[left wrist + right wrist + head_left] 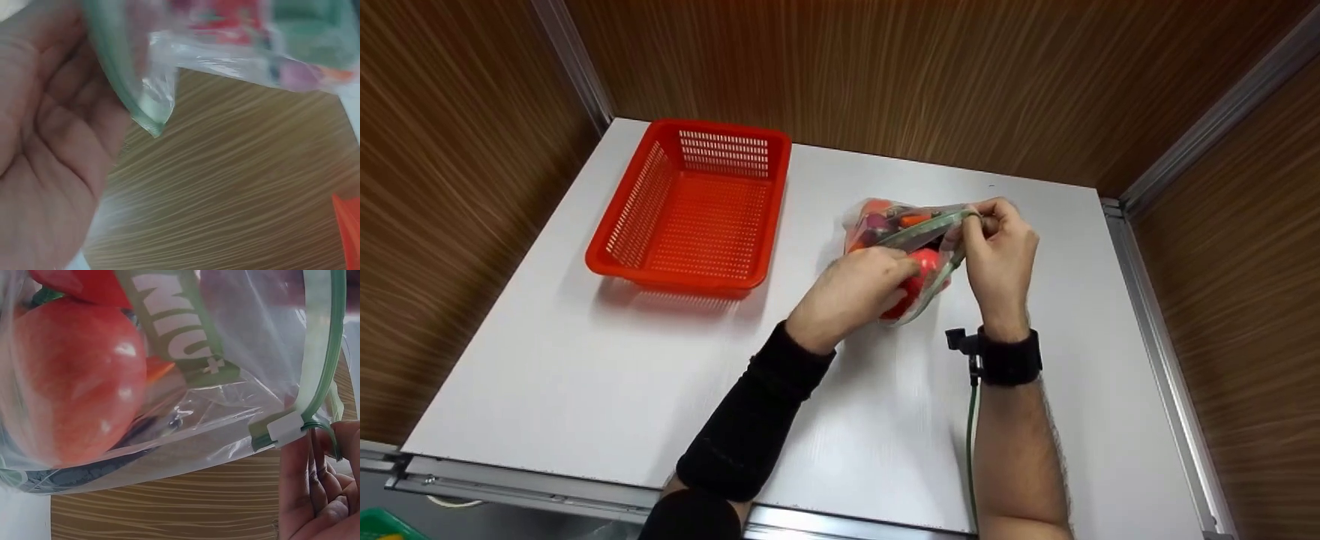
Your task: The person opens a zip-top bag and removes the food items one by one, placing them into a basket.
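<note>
Right hand: Thumb and fingers of the right hand [1003, 251] pinch the green-edged rim of a clear plastic bag, right of center in the frame.
Left hand: Bent fingers of the left hand [855, 289] lie at the bag's mouth, on its lower left side; whether they grip anything cannot be told.
Bag: The clear bag [926, 228] sits on the table right of the frame's center, mouth parted, a white slider [286, 428] near the right fingertips.
Contents: A large red fruit [79, 382] shows through the plastic, with purple [876, 223] and orange [915, 220] pieces toward the bag's upper left.
Wrists: A black sleeve [757, 412] covers the left forearm; a black band [1011, 360] circles the right wrist, a green cable [971, 450] running down beside it.
Basket: A red basket [675, 279] stands apart from the bag, at upper left.
Surroundings: Wood-grained panels [840, 75] border the white table [885, 420].
</note>
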Tool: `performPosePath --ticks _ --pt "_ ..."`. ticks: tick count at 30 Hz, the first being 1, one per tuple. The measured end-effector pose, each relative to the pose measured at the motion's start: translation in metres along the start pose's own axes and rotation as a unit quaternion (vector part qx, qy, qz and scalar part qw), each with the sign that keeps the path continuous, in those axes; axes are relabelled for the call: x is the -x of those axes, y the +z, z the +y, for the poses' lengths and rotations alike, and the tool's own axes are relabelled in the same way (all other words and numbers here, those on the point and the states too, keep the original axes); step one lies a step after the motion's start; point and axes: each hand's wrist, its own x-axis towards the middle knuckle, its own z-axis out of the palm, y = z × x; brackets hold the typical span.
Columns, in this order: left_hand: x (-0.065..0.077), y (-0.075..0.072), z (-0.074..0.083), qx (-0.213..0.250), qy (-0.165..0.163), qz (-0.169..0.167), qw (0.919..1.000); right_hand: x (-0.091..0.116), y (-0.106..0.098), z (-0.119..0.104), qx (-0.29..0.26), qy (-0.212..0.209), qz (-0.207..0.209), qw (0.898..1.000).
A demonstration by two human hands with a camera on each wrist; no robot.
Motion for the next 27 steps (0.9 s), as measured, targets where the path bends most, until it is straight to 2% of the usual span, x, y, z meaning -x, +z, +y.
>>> performPosePath --ticks 3,7,9,13,16,18,21,24,27 --pt "-0.002 0.008 -0.005 -0.018 -0.037 -0.036 0.9985 0.002 -0.001 0.0 0.014 -0.002 0.0 1.0" --pt "-0.001 0.017 -0.01 -0.067 -0.058 -0.044 0.9951 0.003 0.0 -0.003 0.021 -0.012 -0.011 1.0" --pt "-0.001 0.023 -0.012 -0.113 -0.062 -0.036 0.991 0.004 0.0 -0.004 0.025 -0.016 -0.023 0.999" --pt "-0.001 0.035 -0.014 -0.202 -0.067 -0.041 0.9762 0.006 0.003 -0.004 0.039 -0.015 -0.053 0.998" --pt "-0.002 0.039 -0.018 -0.234 -0.06 -0.038 0.9697 0.006 0.004 -0.003 0.053 -0.016 -0.065 0.996" --pt "-0.002 0.039 -0.022 -0.231 -0.044 -0.023 0.9717 0.005 0.005 -0.004 0.06 -0.017 -0.067 0.996" --pt "-0.002 0.033 -0.03 -0.202 -0.017 -0.01 0.9792 0.004 0.004 -0.003 0.068 -0.016 -0.067 0.995" --pt "-0.002 0.024 -0.037 -0.142 -0.004 -0.012 0.9897 0.003 0.003 -0.003 0.073 -0.013 -0.068 0.995" --pt "-0.003 0.011 -0.042 -0.061 -0.003 -0.019 0.9979 0.002 0.001 -0.003 0.077 -0.012 -0.068 0.995"
